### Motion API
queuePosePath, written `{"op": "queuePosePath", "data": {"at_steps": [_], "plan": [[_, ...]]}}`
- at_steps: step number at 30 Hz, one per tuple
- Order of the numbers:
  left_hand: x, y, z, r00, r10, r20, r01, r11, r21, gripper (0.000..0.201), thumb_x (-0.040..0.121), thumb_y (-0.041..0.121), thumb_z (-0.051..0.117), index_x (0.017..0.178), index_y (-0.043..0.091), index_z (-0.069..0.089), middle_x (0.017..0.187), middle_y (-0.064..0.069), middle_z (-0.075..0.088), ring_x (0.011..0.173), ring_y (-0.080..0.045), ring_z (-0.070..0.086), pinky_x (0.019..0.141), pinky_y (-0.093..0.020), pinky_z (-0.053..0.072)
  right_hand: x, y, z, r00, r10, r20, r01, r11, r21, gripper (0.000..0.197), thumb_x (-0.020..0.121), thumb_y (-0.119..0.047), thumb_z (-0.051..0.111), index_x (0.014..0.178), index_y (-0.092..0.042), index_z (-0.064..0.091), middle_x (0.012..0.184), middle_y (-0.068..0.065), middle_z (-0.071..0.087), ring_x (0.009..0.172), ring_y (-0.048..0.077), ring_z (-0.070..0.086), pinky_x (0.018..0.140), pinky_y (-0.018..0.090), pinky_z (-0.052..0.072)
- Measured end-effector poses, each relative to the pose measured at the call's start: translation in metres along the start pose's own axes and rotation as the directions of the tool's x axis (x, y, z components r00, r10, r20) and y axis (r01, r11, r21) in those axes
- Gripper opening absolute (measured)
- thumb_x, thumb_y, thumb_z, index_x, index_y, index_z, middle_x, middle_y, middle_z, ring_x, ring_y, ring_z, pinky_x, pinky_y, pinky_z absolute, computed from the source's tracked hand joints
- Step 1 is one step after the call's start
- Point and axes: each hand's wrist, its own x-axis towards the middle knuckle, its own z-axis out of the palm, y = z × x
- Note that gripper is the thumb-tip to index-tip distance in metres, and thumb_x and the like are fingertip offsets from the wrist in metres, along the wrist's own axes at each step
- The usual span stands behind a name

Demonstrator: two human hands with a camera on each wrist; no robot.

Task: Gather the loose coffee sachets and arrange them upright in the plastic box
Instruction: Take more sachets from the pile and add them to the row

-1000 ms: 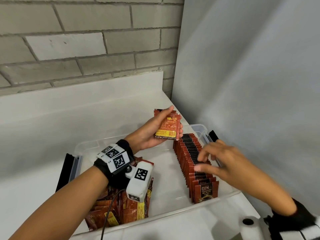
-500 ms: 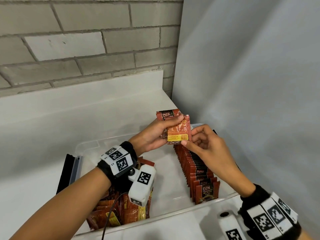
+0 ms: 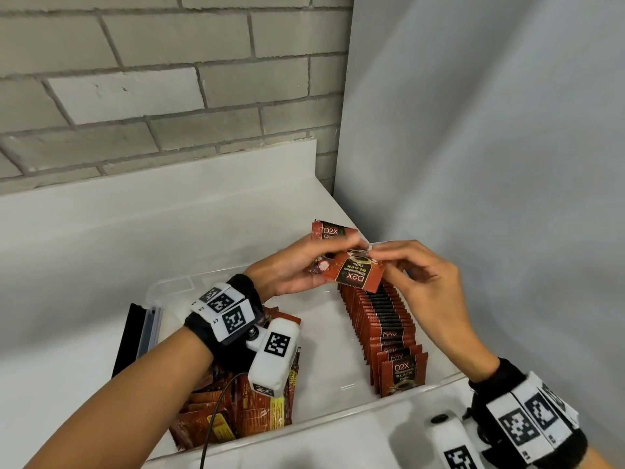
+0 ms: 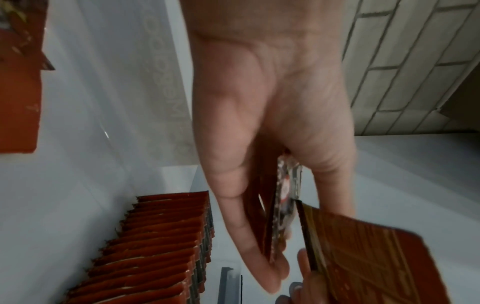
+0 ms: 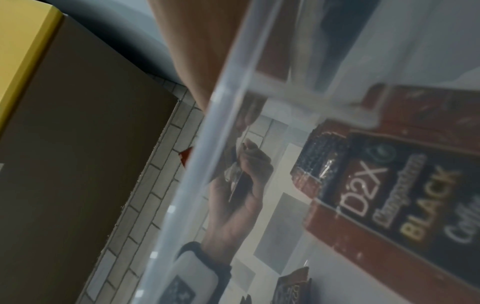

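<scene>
My left hand grips a small stack of red-brown coffee sachets above the far end of the clear plastic box. Right beside it, my right hand pinches one sachet by its edge, tilted, printed face up and upside down. In the left wrist view the held stack sits edge-on between the fingers, with the pinched sachet in front. A long row of upright sachets runs along the box's right side. Loose sachets lie piled in its left front corner.
The box stands on a white counter against a grey brick wall, with a white panel close on the right. A black lid clip sticks out at the box's left end. The box floor between pile and row is bare.
My right hand left the upright row, came up to the left hand's stack and took one sachet off it, turning it printed face up. The left hand stayed raised.
</scene>
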Motion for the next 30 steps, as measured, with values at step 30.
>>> {"op": "queuePosePath", "data": {"at_steps": [30], "plan": [[0.009,0.001,-0.005,0.961,0.173,-0.214,-0.189,0.980,-0.057,0.053,0.081,0.048,0.054,0.110,0.005,0.061,0.105,-0.012,0.071,0.103,-0.022,0.067,0.090,-0.031,0.054,0.001,0.000,0.002,0.972,0.228,0.062,-0.234,0.966,0.107,0.010,0.086,-0.011,0.064,0.095,-0.011,0.059,0.082,0.006,0.072,0.071,0.015,0.067,0.070,0.019,0.053]]}}
